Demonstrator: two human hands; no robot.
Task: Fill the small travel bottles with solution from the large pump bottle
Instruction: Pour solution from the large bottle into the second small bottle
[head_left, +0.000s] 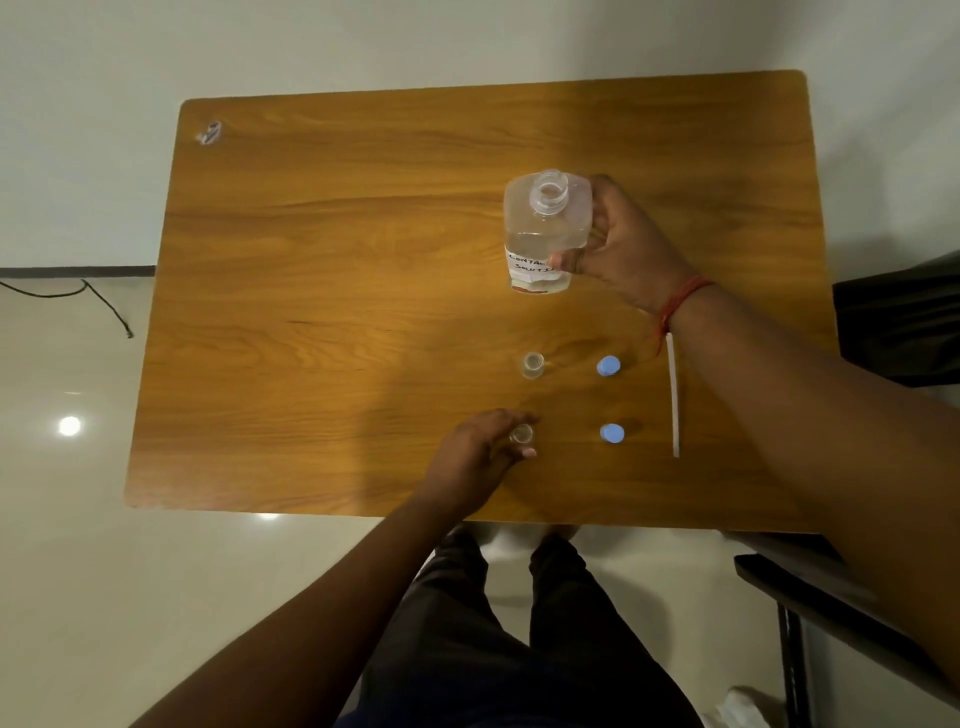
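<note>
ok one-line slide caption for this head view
Right hand grips the clear, uncapped large bottle over the wooden table; left hand steadies a small open clear bottle.

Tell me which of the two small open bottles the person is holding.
The nearer small bottle, closest to the table's front edge: the left hand holds it. The farther small bottle stands alone, untouched.
</note>
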